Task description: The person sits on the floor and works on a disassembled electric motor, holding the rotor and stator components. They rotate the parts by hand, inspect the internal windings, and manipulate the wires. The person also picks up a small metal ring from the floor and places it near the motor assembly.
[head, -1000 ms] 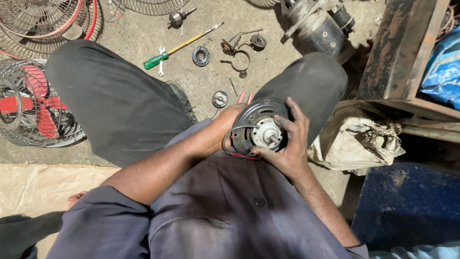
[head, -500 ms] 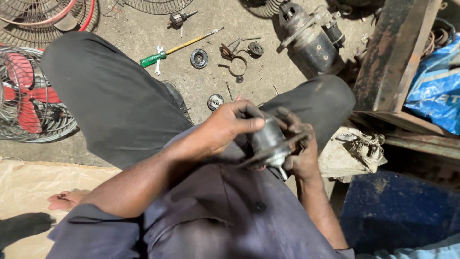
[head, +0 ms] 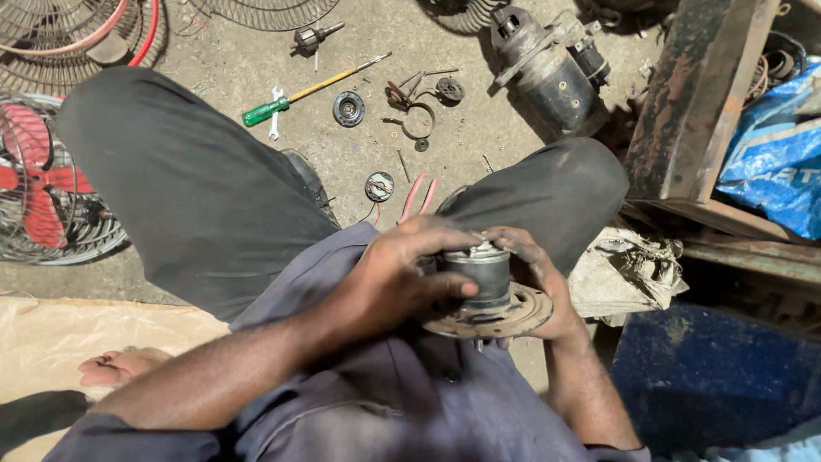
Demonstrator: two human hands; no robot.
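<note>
Both hands grip one small motor (head: 483, 291) over the lap: left hand (head: 402, 274) wrapped over its dark cylindrical body, right hand (head: 539, 278) cupping the far side and the rusty round flange beneath. Motor looks part-stripped, shaft end bare, so work seems midway. On the floor beyond, loose parts lie unfitted: red-handled pliers (head: 417, 195), a round cap (head: 379, 185), a green-handled screwdriver (head: 299, 94), a small spanner (head: 274, 125). Farther off, a bigger motor (head: 547, 68) and a red fan (head: 38, 184).
</note>
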